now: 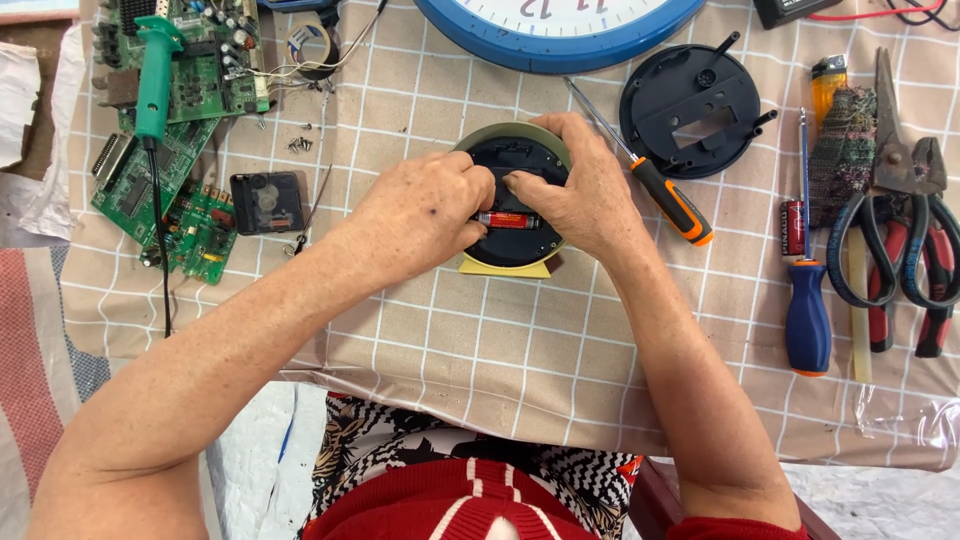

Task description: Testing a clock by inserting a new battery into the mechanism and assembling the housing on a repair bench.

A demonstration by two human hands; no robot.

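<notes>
Head view: small round clock point(515, 255), olive rim, lies face down on the checked tablecloth point(480, 350), its dark back turned up to me. The back cover point(690, 110), a dark round plate, is already off and lies apart to the right, so opening is done. A red battery point(508, 220) sits crosswise in the clock's back; my left hand point(425, 215) pinches it at one end, thumb and fingertips closed on it, while my right hand point(575, 190) curls over the clock's upper edge, fingers pressing into the recess and steadying the body. Whether the battery is fully seated I cannot tell; my fingers hide the contacts. Orange-handled screwdriver point(670, 200) lies just beside my right hand, not held. A loose black clock movement point(268, 202) rests to the left near the green circuit boards point(165, 180). Judgement: roughly midway, since cover and any screws remain to be refitted.
</notes>
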